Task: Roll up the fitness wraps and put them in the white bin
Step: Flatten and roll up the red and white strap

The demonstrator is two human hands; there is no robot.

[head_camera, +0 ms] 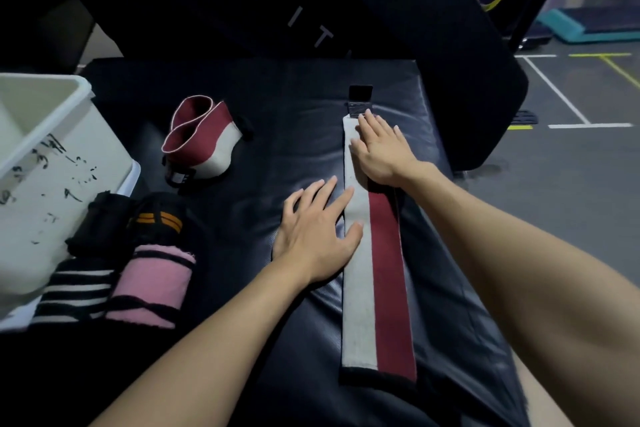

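The maroon-and-white wrap (375,274) lies flat and unrolled along the black padded bench (294,114). Both hands press it with straight fingers: right hand (382,149) near its far end, left hand (317,229) on its left edge. The white bin (52,163) sits far left, 1 loosely coiled wrap (201,139) between.

Black padded bench (284,121) with flat wrap (374,288), looped wrap (204,139), white bin (41,163).
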